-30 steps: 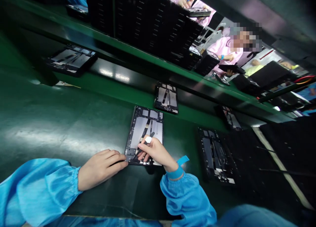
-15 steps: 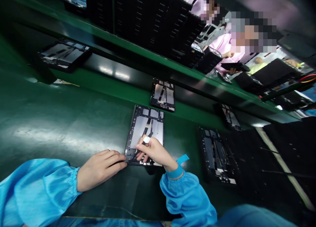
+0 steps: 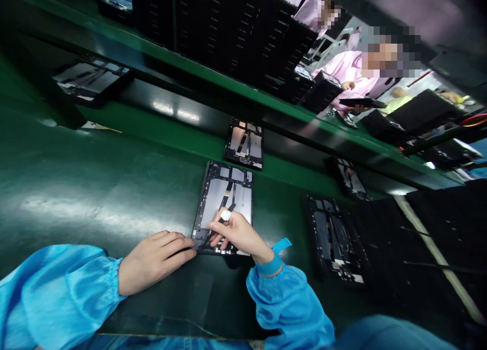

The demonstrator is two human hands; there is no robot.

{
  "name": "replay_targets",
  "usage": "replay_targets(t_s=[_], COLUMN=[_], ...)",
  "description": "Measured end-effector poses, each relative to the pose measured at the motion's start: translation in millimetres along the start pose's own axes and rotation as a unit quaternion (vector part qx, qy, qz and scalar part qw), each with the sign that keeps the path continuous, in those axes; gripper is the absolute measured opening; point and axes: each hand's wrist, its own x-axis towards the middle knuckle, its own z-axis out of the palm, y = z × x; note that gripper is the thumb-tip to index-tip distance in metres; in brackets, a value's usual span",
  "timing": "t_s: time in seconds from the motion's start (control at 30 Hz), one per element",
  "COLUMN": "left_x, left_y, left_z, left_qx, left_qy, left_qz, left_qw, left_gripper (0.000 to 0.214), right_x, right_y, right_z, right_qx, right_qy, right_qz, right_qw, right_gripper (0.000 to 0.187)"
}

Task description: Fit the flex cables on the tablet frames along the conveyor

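An opened tablet (image 3: 213, 200) lies on the green bench before me, its silver inside and dark ribbon cables facing up. My right hand (image 3: 238, 231) is closed over its lower part, pinching slim black tweezers (image 3: 212, 233). The tips point down and left at the tablet's lower edge; what they touch is too small to tell. White wrapping (image 3: 225, 215) covers a finger of this hand, and a blue band circles the wrist. My left hand (image 3: 158, 258) rests palm down on the bench, fingers stretched out, fingertips against the tablet's lower left corner.
Behind the bench, a dark conveyor strip (image 3: 171, 109) carries opened tablets, one (image 3: 245, 143) just past mine. Another opened tablet (image 3: 335, 238) lies to the right, beside black material (image 3: 395, 248). Black stacks (image 3: 228, 35) fill the shelf above. A person in pink (image 3: 346, 66) works beyond it.
The tablets along the conveyor strip have shifted a little to the left. Both my hands, the tweezers and the tablet under them have stayed practically in place.
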Motion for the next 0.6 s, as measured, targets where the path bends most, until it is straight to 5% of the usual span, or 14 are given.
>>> replay_targets(t_s=[0.17,0.4,0.6], left_x=[-5,0,0], left_y=[-1,-1,-1], left_z=[2.8,0.8,-2.9], left_qx=[0.036,0.032,0.02], left_qy=[-0.025,-0.029,-0.045], left_qz=[0.02,0.012,-0.005], left_qw=[0.999,0.999,0.999], left_gripper=[0.041,0.04,0.04], right_x=[1,-33,-50], right_y=[2,21,31], right_z=[1,-2,2], right_qx=[0.008,-0.002,-0.089], right_qy=[0.007,0.175,0.197], right_qz=[-0.005,-0.09,-0.127], right_qw=[1.0,0.98,0.968], right_gripper=[0.048,0.03,0.018])
